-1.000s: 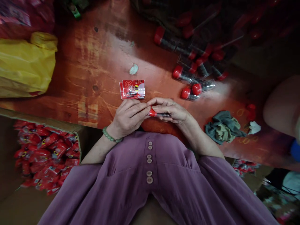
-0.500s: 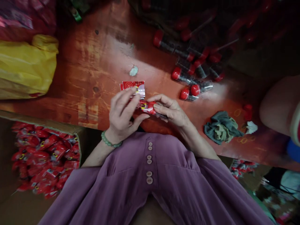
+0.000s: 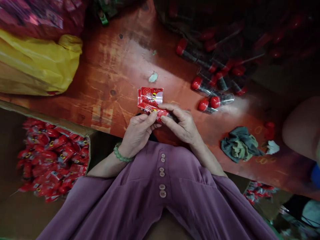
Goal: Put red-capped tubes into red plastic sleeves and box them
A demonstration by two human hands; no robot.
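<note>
Between my two hands is a red printed packet (image 3: 149, 106) with a yellow spot, lying against a red-capped tube that my fingers mostly hide. My left hand (image 3: 140, 130), with a green bead bracelet (image 3: 121, 154) at the wrist, pinches the packet's lower edge between thumb and fingers. My right hand (image 3: 181, 124) grips the capped end of the tube from the right, thumb below and forefinger above. Just beyond my fingers, flat red printed cards (image 3: 151, 90) lie on the red-brown table (image 3: 100, 73).
Several red-capped clear tubes (image 3: 222, 100) lie at the upper right. A grey-green cloth (image 3: 238, 143) rests right of my hands. Yellow (image 3: 42, 63) and pink (image 3: 42, 16) bags stand upper left. A cardboard box (image 3: 89, 146) of red packets is lower left.
My left hand has turned and closed, its thumb now on the packet, where its fingers were spread over the cards before. The red packet now sticks out leftward from the tube. The view has shifted slightly.
</note>
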